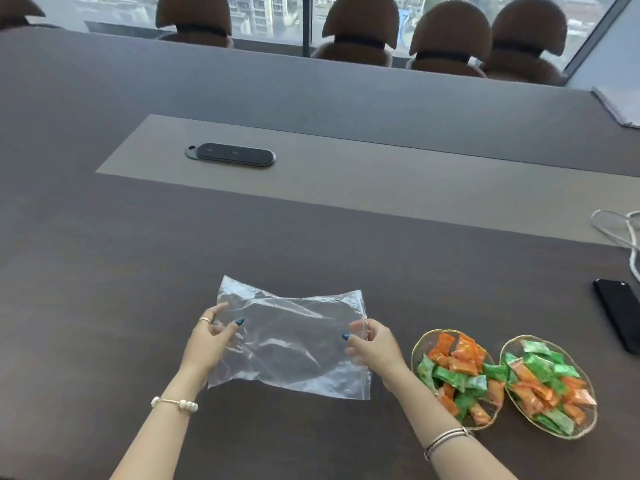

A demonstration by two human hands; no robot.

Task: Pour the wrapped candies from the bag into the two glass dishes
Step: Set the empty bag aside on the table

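Bag (291, 344) empty, long axis left-right, pinched at both ends by left hand (207, 344) and right hand (374, 348); filled dishes (420, 344) lie right, nearer the right hand.

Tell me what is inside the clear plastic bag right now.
Nothing shows inside the clear bag: the dark table is visible straight through it. Both the left hand and right hand pinch its ends, so the small parts under the fingers are covered.
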